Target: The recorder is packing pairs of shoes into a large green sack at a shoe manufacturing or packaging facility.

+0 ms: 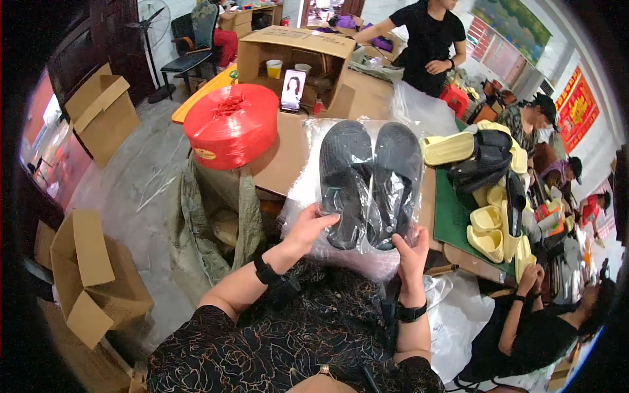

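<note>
A pair of black slide slippers [347,154] lies side by side inside a clear plastic bag [303,196], soles and straps showing through the film. My left hand [309,228] grips the bag at the heel of the left slipper, thumb on top. At the heel of the other slipper, my right hand [411,252] pinches the bag's near right part. Both hands hold the bagged pair in front of me, at the near edge of the table. Its near end hangs loose and crumpled below my fingers.
A large red roll of plastic twine [231,124] and a phone [293,90] stand beyond, before an open cardboard box [295,42]. Yellow and black slippers [488,226] pile up on a green mat [452,203] at right. A co-worker [544,334] sits close at right; empty boxes [98,275] stand left.
</note>
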Demonstrator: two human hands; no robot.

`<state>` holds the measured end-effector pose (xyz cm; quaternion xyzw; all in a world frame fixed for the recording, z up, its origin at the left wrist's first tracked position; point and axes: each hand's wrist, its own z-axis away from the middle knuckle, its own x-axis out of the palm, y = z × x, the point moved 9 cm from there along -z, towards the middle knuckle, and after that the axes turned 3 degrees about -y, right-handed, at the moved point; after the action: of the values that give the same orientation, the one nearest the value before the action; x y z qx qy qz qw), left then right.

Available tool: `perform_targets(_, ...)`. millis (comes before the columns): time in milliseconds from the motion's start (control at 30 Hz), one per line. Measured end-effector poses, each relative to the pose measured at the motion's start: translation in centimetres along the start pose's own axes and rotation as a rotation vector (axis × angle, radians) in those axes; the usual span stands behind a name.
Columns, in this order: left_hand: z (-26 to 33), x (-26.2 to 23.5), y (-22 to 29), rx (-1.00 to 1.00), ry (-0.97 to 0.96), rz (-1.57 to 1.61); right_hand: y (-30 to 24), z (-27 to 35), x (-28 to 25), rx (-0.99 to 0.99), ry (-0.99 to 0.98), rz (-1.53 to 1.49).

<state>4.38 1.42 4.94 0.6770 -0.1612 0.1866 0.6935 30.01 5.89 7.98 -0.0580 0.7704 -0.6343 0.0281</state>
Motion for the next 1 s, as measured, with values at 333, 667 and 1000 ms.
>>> perform_targets(333,1.4,3.2,-2.1,0.014,-0.187,0.417,-4.7,2.1,5.6,-0.326,-0.020,0.451)
perform_targets(667,11.1,-12.3,1.3,0.061,0.141,0.116,-4.5,2.4,8.3,-0.247,-0.470,0.374)
perform_targets(1000,26.4,-28.7,1.8,0.110,1.019,-0.844,1.0,-0.5,1.6,-0.360,-0.213,0.904)
